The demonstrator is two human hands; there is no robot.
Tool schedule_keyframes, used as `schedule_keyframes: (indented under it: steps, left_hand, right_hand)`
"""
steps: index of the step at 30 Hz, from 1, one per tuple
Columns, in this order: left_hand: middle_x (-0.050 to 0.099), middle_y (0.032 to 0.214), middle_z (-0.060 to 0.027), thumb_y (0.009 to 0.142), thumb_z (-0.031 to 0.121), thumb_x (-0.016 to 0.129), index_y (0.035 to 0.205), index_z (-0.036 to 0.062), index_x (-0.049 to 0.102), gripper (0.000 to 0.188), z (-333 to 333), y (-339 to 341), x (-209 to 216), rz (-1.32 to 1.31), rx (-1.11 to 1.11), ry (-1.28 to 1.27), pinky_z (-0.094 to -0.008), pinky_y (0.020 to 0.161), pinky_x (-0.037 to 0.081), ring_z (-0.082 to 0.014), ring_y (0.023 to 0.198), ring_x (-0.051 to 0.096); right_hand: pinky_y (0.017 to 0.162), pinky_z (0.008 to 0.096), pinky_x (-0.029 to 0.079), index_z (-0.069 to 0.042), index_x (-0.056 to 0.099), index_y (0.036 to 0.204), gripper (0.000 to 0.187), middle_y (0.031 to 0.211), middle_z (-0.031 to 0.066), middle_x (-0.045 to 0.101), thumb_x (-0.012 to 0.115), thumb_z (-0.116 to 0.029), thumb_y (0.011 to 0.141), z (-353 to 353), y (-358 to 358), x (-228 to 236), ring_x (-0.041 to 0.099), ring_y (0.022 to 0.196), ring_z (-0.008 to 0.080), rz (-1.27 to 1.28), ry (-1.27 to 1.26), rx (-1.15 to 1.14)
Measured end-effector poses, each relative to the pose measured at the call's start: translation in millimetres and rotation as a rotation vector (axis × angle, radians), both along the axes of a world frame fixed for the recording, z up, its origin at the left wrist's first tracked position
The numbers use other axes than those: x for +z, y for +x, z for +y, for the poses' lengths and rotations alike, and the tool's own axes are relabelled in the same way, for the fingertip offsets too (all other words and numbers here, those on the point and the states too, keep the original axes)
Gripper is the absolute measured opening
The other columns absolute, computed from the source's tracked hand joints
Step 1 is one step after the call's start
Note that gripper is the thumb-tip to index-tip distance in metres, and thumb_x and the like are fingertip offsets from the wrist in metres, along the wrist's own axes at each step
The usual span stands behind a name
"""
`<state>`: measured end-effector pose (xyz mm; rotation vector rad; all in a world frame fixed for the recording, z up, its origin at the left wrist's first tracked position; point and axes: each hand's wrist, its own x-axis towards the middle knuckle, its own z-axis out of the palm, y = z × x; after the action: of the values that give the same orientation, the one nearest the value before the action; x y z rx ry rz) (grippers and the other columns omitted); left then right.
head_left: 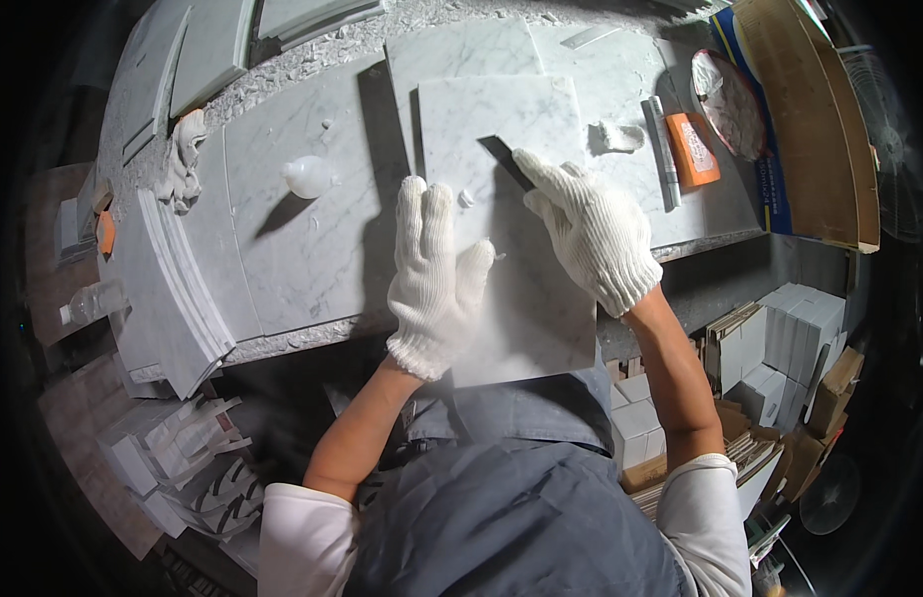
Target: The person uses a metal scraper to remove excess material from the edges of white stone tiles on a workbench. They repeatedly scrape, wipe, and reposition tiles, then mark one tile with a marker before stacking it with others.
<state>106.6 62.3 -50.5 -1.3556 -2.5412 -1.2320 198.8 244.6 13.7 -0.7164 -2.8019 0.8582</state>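
A white marble tile [506,289] with grey veining lies across the bench edge, its near end reaching toward my body. My left hand [428,269], in a white knit glove, rests along the tile's left side with fingers stretched out and the thumb over its face. In my gloved right hand [596,224] is a thin, dark, flat blade [503,157], pinched between the fingers and slanting over the tile; its gripped end is hidden. Between the hands, a small white lump [466,199] sits on the tile. Another marble tile [461,50] lies beneath its far end.
Left stands a translucent white bottle [309,177]. On the right are a crumpled white piece [620,137], a silvery tube [664,154], an orange packet [692,149], a red-rimmed bag-like item [728,104] and a cardboard box [805,109]. Stone strips [188,289] lean at the bench's left end.
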Motion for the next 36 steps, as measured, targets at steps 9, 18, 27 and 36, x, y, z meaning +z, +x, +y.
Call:
schedule_keyframes:
  steps: [9,18,27,36]
  left_hand:
    - [0.028,0.163,-0.0301,0.103,0.019,0.062,0.157,-0.0052,0.031,0.067,-3,1,5,-0.041,-0.027,-0.028,-0.0452,0.122,0.030,-0.0407,0.152,0.029]
    - [0.037,0.157,-0.0293,0.094,0.025,0.069,0.153,0.0014,0.042,0.068,0,0,5,0.089,0.019,-0.016,-0.0467,0.118,0.038,-0.0450,0.145,0.040]
    - [0.047,0.157,-0.0136,0.102,0.041,0.049,0.153,0.0171,0.048,0.056,42,-10,41,0.518,-0.600,-0.281,-0.0492,0.126,0.026,-0.0312,0.150,0.035]
    - [0.021,0.170,-0.0163,0.105,0.062,0.025,0.161,0.0109,0.030,0.076,165,-95,58,0.284,-0.505,-0.917,-0.0481,0.128,0.000,-0.0319,0.158,0.016]
  right_hand:
    - [0.073,0.0367,0.058,-0.017,0.059,0.144,0.045,0.108,0.0165,0.075,0.052,-0.006,0.101,14,-4,-6,0.075,0.089,0.0272,0.075,-0.090,0.134]
    - [0.080,0.0319,0.057,-0.012,0.059,0.145,0.046,0.110,0.0104,0.075,0.057,-0.007,0.099,17,18,4,0.071,0.093,0.0189,0.039,-0.381,0.080]
    - [0.049,0.0211,0.044,0.001,0.055,0.142,0.043,0.077,-0.0013,0.055,0.061,-0.019,0.104,23,77,-8,0.050,0.055,0.0064,0.432,-1.161,-0.654]
    - [0.058,0.0186,0.048,-0.003,0.064,0.116,0.026,0.090,0.0002,0.062,0.066,-0.025,0.102,48,78,-43,0.060,0.074,0.0066,0.454,-1.160,-0.606]
